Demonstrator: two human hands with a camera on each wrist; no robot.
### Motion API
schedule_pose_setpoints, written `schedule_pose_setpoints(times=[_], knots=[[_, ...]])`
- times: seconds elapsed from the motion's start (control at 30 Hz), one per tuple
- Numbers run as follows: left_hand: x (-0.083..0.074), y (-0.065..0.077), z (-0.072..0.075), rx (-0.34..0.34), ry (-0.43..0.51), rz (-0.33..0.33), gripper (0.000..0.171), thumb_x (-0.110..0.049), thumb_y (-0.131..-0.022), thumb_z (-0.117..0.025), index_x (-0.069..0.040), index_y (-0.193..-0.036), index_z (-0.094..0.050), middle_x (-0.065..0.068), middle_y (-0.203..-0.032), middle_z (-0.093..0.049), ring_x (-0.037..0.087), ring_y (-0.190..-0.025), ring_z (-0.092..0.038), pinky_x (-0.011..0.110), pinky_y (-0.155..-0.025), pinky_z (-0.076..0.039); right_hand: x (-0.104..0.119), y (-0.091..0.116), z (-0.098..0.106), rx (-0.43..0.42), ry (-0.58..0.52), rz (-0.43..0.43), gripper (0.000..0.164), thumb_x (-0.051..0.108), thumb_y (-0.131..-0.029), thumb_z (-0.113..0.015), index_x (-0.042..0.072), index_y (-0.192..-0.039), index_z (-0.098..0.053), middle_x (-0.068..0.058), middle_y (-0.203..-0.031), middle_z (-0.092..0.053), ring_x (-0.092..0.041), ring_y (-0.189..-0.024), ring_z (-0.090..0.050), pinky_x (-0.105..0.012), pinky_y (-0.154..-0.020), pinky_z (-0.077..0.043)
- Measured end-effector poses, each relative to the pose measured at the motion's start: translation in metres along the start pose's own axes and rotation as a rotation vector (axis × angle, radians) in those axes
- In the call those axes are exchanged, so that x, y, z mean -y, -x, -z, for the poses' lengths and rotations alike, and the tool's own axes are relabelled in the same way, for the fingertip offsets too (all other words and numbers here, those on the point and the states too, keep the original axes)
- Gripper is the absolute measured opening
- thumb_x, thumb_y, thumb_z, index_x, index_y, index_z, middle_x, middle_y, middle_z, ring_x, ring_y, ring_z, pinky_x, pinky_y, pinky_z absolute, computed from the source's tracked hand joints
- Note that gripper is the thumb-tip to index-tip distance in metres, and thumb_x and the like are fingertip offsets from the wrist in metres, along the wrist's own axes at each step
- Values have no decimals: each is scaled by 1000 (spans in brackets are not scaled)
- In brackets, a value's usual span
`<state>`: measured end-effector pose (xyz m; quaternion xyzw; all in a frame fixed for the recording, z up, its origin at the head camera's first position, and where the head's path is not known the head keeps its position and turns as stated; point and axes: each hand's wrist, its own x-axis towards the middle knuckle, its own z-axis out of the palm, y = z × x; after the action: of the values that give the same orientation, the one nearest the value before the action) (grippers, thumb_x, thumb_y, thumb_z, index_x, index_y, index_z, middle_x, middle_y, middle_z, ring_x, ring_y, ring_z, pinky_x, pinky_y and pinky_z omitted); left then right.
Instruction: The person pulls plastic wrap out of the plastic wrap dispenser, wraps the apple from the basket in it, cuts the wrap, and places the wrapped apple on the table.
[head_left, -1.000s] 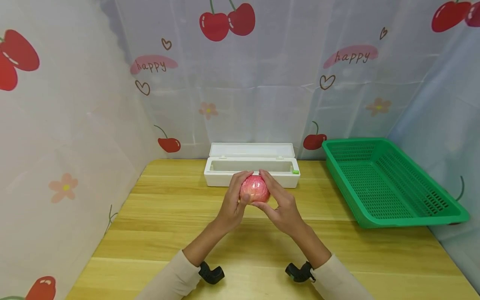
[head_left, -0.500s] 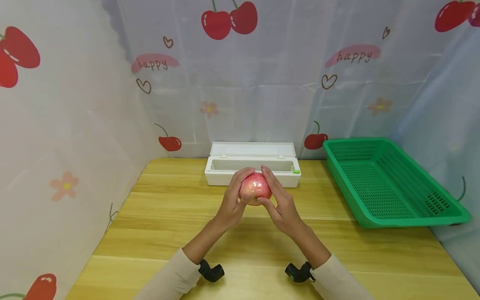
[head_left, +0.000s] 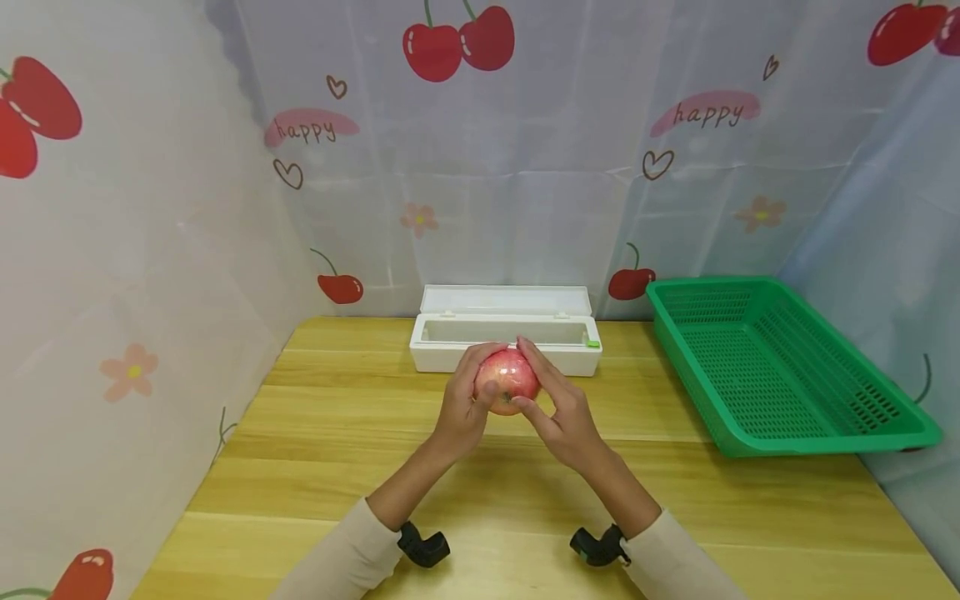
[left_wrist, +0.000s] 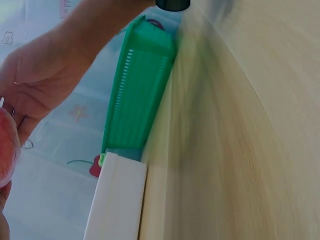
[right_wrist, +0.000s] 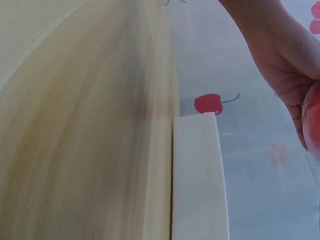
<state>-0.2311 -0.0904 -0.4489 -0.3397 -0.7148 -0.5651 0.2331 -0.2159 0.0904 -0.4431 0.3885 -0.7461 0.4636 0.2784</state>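
Observation:
A red apple (head_left: pixel 507 379) is held up over the middle of the table, its stem end turned toward the person. Its skin has glossy, crinkled highlights that look like clear film. My left hand (head_left: pixel 461 410) grips its left side, with the thumb in front. From the right, my right hand (head_left: pixel 570 415) holds it, fingers behind and thumb near the stem. Both wrist views catch only part of the apple at their edges. Behind the hands stands a long white box (head_left: pixel 442 360) with its lid (head_left: pixel 506 299) raised and a green tab (head_left: pixel 593 344) at its right end.
A green perforated basket (head_left: pixel 693 387) stands at the right of the wooden table (head_left: pixel 322 467). Printed curtains (head_left: pixel 517 208) enclose the back and sides. Black wrist cameras (head_left: pixel 423 547) sit at both cuffs.
The apple has been turned between the hands, bringing its stem end into view. Both hands rose slightly, then came back down. The box and basket stay put.

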Motion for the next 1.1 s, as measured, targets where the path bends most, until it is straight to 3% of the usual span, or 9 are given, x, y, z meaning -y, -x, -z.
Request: schedule_pose_setpoints(times=[0.13, 0.2, 0.43, 0.57, 0.7, 0.9, 1.1], knots=[[0, 1, 1, -37, 127, 88, 46, -33, -111, -38, -2, -141, -52, 16, -128, -61, 24, -107, -60, 31, -85, -58, -2, 0, -3, 5, -54, 18, 81, 36, -91, -72, -4, -153, -38, -21, -158, -38, -34, -144, -40, -32, -112, -41], [-3, 0, 2, -47, 150, 102, 42, -26, -111, -38, 1, -140, -52, 19, -129, -61, 23, -109, -60, 30, -86, -58, -2, 0, -4, 3, -55, 28, 83, 32, -88, -76, -5, -152, -39, -22, -158, -39, -34, -144, -41, -32, -112, -41], [-35, -9, 5, -44, 106, -10, 45, -27, -110, -45, 10, -134, -51, 27, -128, -58, 24, -112, -59, 31, -90, -56, 0, 1, -5, -15, -40, 34, 80, 40, -93, -69, -6, -152, -39, -22, -154, -44, -33, -142, -44, -31, -112, -41], [-42, -10, 4, -53, 80, -27, 31, -6, -105, -48, 11, -131, -52, 25, -125, -58, 24, -109, -60, 31, -91, -56, 1, 1, -5, -12, -37, 40, 77, 40, -96, -66, -7, -151, -39, -23, -152, -46, -32, -140, -47, -29, -110, -43], [-43, -8, 3, -54, 63, -16, 32, 8, -99, -46, 11, -131, -52, 24, -124, -58, 23, -109, -59, 31, -91, -56, 2, 2, -5, -4, -22, 30, 74, 38, -97, -64, -7, -150, -40, -23, -151, -47, -33, -139, -48, -29, -111, -42], [-44, -9, 4, -34, 38, 16, 33, 12, -98, -45, 10, -130, -51, 23, -123, -57, 25, -107, -59, 31, -89, -56, 3, 3, -5, 9, -29, 4, 72, 25, -94, -69, -7, -151, -39, -23, -152, -46, -35, -138, -48, -29, -110, -43], [-43, -10, 6, -15, 84, 82, 33, 4, -102, -45, 8, -135, -49, 20, -126, -59, 24, -106, -60, 30, -85, -58, -1, 3, -6, 13, -69, -33, 86, -1, -81, -80, -12, -152, -32, -29, -157, -35, -38, -143, -40, -26, -110, -40]])
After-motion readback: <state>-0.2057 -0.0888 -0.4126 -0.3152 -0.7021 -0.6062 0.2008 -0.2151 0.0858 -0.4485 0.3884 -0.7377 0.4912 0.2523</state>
